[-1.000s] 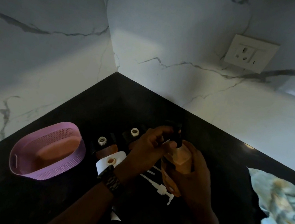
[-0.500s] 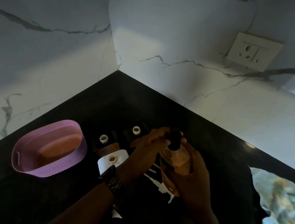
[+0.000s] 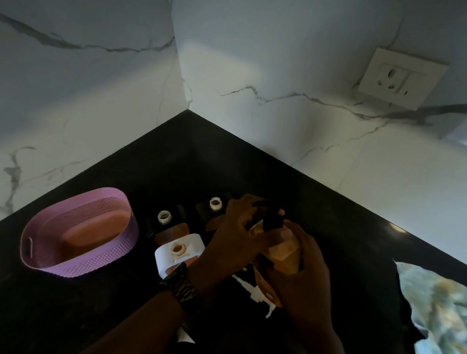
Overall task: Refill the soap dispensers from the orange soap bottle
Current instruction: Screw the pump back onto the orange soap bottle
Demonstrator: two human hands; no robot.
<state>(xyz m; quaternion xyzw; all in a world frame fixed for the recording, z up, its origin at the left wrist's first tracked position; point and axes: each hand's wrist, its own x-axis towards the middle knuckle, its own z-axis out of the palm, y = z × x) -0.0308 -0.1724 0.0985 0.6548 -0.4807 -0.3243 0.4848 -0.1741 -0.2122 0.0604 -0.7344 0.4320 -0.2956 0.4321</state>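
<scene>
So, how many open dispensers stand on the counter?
3: back dispenser beside the left hand, dark dispenser left of it, white dispenser nearest. More may be hidden.

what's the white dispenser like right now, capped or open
Open: the white dispenser shows a bare neck with no pump on it; a white pump lies on the counter nearby.

Light: dim throughout. We log one soft bright patch on the marble wall [image 3: 221, 64] above the far corner of the table [image 3: 27, 313], and small glints near its left and right edges. Left hand [image 3: 235, 237] and right hand [image 3: 302, 279] underexposed, detail muddy. Wall veins bow at frame edges.
</scene>
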